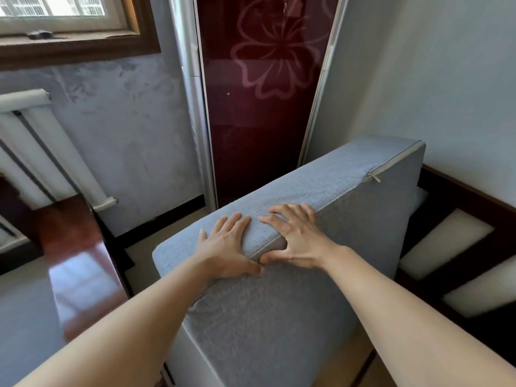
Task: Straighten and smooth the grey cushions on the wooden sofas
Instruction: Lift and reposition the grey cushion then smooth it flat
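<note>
Both hands are clamped over the top edge of the grey cushion, which is stood up on its side. The left hand has its fingers spread flat across the cushion's narrow upper face, thumb hooked down onto the big front face. The right hand sits just beside it, fingers splayed and curled over the piped seam, thumb tucked underneath so the two thumbs are basically touching. So each hand is pinching that top edge between fingers and thumb, and the fabric bunches up a little between them.

The cushion is tilted and runs away from the camera toward the far right, where its zipper follows the narrow face and the pull tab hangs near that far top corner. Its right side leans against the wooden sofa; the dark slats of the frame show there, with pale gaps between them.

Past the cushion's far end there's a tall dark red panel with a flower outline on it, set in a silvery frame. Off to the left is a white radiator under a wood-framed window, and a glossy reddish wooden surface sits at the lower left, well apart from the cushion.
</note>
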Available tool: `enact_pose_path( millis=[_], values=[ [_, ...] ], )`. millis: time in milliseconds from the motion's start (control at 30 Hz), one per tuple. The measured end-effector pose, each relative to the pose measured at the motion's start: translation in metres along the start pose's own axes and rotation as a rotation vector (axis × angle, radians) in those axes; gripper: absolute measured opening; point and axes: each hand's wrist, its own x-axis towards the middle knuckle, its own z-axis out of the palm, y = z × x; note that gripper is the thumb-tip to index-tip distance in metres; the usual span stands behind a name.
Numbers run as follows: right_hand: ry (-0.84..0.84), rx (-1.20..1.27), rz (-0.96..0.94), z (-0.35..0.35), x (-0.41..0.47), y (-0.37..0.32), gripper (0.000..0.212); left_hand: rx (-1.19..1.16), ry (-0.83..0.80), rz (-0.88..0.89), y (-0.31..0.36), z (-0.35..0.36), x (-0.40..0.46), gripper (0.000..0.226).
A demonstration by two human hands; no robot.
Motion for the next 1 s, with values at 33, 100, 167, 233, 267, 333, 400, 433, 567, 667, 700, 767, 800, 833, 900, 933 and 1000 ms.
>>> enact_pose_path(
  millis=[33,100,167,233,267,333,400,433,567,667,700,767,800,833,900,933,1000],
  values=[
    [-0.003,0.004,0.005,0.0,0.003,0.001,0.101,-0.011,-0.007,-0.006,-0.002,-0.003,0.004,0.114],
    [-0.022,0.008,0.014,0.001,0.011,0.003,0.103,-0.039,-0.018,-0.019,-0.004,-0.005,0.012,0.114],
    [-0.073,0.001,0.012,0.007,0.018,0.003,0.098,-0.075,-0.023,-0.044,-0.007,0.002,0.017,0.113],
    [-0.095,0.024,-0.002,0.023,0.024,0.0,0.085,-0.118,-0.022,-0.081,-0.017,0.016,0.02,0.111],
    [-0.098,0.029,-0.005,0.033,0.026,-0.001,0.082,-0.132,-0.029,-0.095,-0.022,0.024,0.021,0.11],
    [-0.093,0.001,0.001,0.055,0.029,-0.003,0.092,-0.146,-0.052,-0.104,-0.031,0.04,0.022,0.109],
    [-0.089,-0.016,0.034,0.073,0.027,-0.002,0.102,-0.155,-0.052,-0.086,-0.034,0.053,0.024,0.106],
    [-0.1,-0.02,0.056,0.079,0.026,0.0,0.103,-0.157,-0.053,-0.078,-0.034,0.059,0.026,0.103],
    [-0.182,-0.059,0.131,0.098,0.014,0.004,0.098,-0.166,-0.099,-0.09,-0.032,0.085,0.026,0.094],
    [-0.181,-0.101,0.187,0.103,0.008,0.004,0.084,-0.135,-0.093,-0.089,-0.029,0.094,0.028,0.089],
    [-0.171,-0.11,0.194,0.105,0.007,0.003,0.083,-0.126,-0.091,-0.087,-0.028,0.096,0.029,0.088],
    [-0.157,-0.105,0.205,0.106,0.004,0.003,0.083,-0.106,-0.092,-0.086,-0.025,0.097,0.029,0.087],
    [-0.149,-0.096,0.209,0.107,0.003,0.003,0.084,-0.089,-0.088,-0.086,-0.024,0.097,0.029,0.086],
    [-0.141,-0.087,0.213,0.109,0.002,0.004,0.084,-0.072,-0.085,-0.088,-0.022,0.097,0.029,0.085],
    [-0.129,-0.073,0.219,0.11,-0.001,0.004,0.084,-0.052,-0.085,-0.095,-0.019,0.097,0.028,0.085],
    [-0.122,-0.067,0.221,0.111,-0.001,0.004,0.084,-0.047,-0.087,-0.096,-0.018,0.096,0.028,0.084],
    [-0.115,-0.052,0.226,0.112,-0.004,0.003,0.085,-0.039,-0.089,-0.091,-0.017,0.097,0.027,0.084]
  ],
)
